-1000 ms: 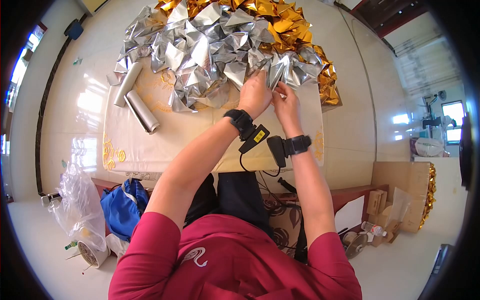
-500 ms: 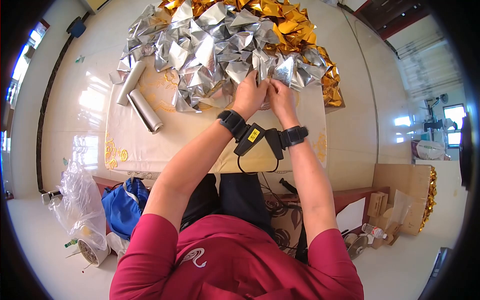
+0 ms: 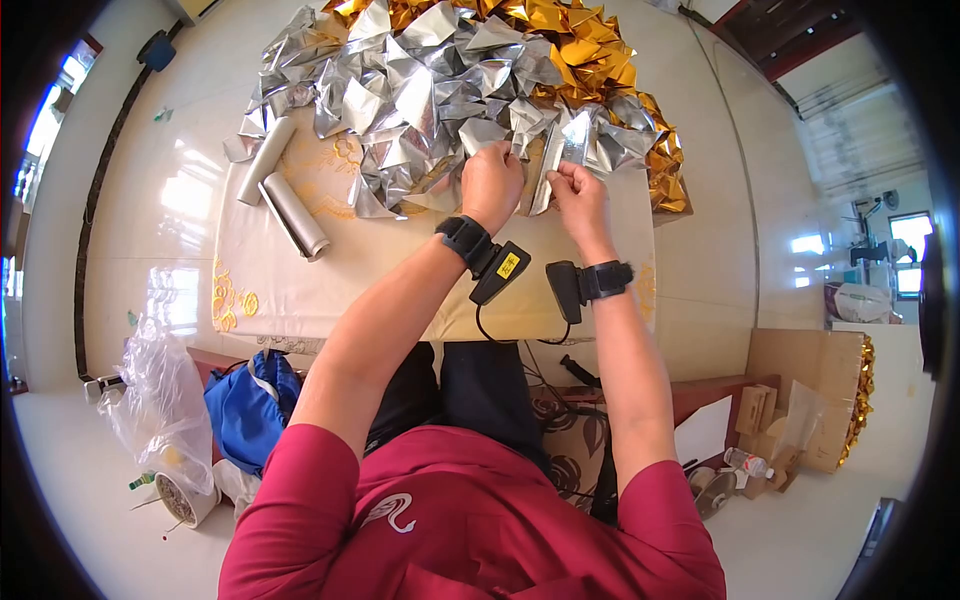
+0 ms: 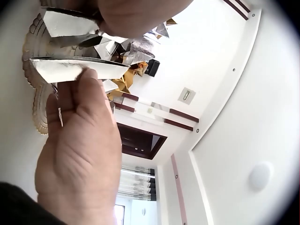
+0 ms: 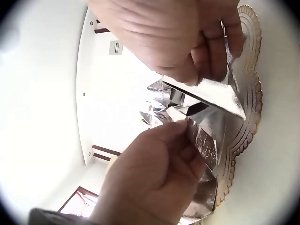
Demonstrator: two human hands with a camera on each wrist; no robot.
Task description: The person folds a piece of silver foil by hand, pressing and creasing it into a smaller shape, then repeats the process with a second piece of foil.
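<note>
Between both hands stands a folded piece of silver foil paper (image 3: 541,180), its two long edges spread apart. My left hand (image 3: 492,188) grips its left side, with fingertips partly hidden behind the hand in the head view. On the right, my right hand (image 3: 582,205) pinches the other edge between thumb and fingers. In the left wrist view, the right hand's thumb (image 4: 88,77) presses flat on a pale strip of the foil paper (image 4: 65,70). Just beyond the hands lies a large heap of folded silver foil pieces (image 3: 420,95).
Gold foil pieces (image 3: 590,60) lie behind and right of the silver heap. Two silver rolls (image 3: 294,218) rest at the left on the table's pale cloth (image 3: 350,290). A blue bag (image 3: 255,410) and a plastic bag (image 3: 160,400) sit beside the seat; a cardboard box (image 3: 800,385) stands right.
The hands came together at the foil paper half a second ago and are now apart. My right hand has moved right with one edge, and the foil paper is spread between them.
</note>
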